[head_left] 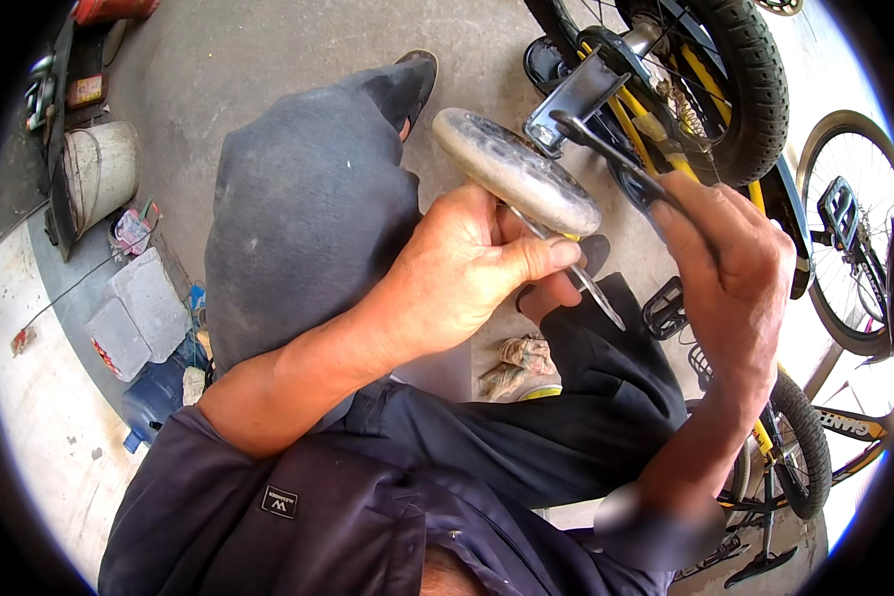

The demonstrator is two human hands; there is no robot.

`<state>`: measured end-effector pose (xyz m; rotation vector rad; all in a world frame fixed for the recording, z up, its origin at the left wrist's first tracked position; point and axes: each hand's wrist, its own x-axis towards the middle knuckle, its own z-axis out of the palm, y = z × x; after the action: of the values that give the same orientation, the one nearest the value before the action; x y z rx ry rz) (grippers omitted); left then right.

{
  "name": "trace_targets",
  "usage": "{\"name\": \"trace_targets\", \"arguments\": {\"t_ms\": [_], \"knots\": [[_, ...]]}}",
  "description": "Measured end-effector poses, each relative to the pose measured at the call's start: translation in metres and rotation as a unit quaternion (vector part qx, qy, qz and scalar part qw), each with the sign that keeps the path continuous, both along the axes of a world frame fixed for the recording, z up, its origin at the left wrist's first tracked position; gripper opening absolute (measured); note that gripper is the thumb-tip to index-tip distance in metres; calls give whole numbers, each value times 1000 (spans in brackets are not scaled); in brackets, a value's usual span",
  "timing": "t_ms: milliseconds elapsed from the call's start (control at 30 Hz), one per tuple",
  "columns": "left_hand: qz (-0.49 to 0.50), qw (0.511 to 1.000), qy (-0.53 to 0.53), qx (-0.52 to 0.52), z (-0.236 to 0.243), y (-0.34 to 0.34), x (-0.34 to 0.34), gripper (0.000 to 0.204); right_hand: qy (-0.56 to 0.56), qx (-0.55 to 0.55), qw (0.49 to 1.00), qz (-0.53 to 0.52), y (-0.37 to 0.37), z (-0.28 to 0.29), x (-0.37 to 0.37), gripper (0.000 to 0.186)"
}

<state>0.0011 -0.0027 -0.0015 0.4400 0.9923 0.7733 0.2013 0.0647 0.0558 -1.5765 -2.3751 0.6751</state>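
A small wheel [516,171] with a worn pale tyre and dark hub stands tilted beside a bent metal bracket [574,103]. The bracket sits at the frame of a yellow and black bicycle [634,114]. Just under the wheel, my left hand [467,260] is closed, thumb on top, around a thin silver metal tool [603,303]; its far end hides behind the wheel and fingers. My right hand [730,243] grips a dark spanner [614,155], whose head reaches the bracket next to the wheel. Whether the spanner sits on a nut cannot be seen.
The bicycle's knobbly tyre [755,89] stands close beyond my right hand. More bicycles line the right, with a wheel [849,233] and a pedal [666,310]. On the left are a pale bucket [101,174], a blue water bottle [154,399] and grey slabs [139,310]. Gloves [520,364] lie between my legs.
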Motion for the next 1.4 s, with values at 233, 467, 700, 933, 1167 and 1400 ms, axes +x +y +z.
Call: {"name": "trace_targets", "arguments": {"t_ms": [233, 467, 700, 933, 1167, 1400], "knots": [[8, 1000, -12, -13, 2, 2, 1, 27, 10, 21, 998, 56, 1, 12, -3, 17], [5, 1000, 8, -11, 1, 1, 1, 27, -10, 45, 996, 76, 2, 18, -11, 17], [28, 999, -10, 11, 0, 2, 4, 22, -74, 41, 991, 103, 9, 33, -24, 17], [11, 1000, -19, -19, 4, 4, 1, 27, -57, -1, 996, 72, 4, 23, -21, 18], [23, 1000, -3, -5, 2, 0, 2, 31, -67, -55, 996, 28, 1, 9, -13, 19], [22, 1000, 2, 5, 1, -1, 4, 31, -54, -52, 996, 38, 4, -5, -4, 18]]}}
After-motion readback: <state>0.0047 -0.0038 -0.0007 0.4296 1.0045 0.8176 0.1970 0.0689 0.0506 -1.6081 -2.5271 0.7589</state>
